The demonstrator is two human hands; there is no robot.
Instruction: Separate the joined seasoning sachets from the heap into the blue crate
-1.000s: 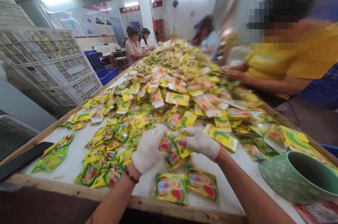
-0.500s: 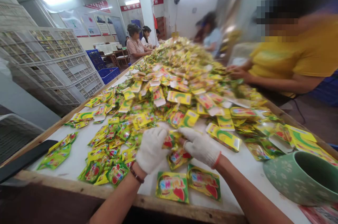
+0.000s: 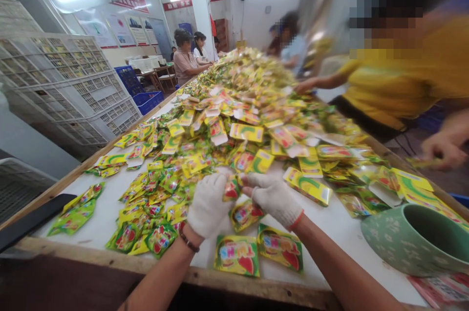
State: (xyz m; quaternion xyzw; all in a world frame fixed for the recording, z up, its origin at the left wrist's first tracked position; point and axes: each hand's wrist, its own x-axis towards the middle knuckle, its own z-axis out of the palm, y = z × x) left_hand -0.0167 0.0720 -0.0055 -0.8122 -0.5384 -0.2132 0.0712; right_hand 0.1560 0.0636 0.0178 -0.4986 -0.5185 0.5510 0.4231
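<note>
My left hand [image 3: 208, 205], in a white knitted glove, is closed on a small yellow-green candy packet [image 3: 231, 189] with a red watermelon picture. My right hand [image 3: 275, 197], gloved with bare-looking fingertips, pinches the packet's right edge. Just below them, another packet [image 3: 245, 214] lies on the white tabletop. Nearer the front edge are two flat packs side by side, a left pack [image 3: 236, 255] and a right pack [image 3: 280, 247], both printed with a watermelon slice. Loose packets [image 3: 146, 208] spread left of my left hand. My fingers cover part of the held packet.
A big heap of small yellow boxes and packets [image 3: 242, 105] fills the table's middle. A green flowered pot [image 3: 392, 237] stands at right, a dark flat object [image 3: 36, 218] at left. White crates [image 3: 73, 86] are stacked beyond the left edge. A co-worker in yellow [image 3: 395, 81] works at right.
The held packet now shows more clearly in my left hand, with my right fingers at its edge. The co-worker in yellow has spread their arms, one hand now lower right. The view shifted slightly.
</note>
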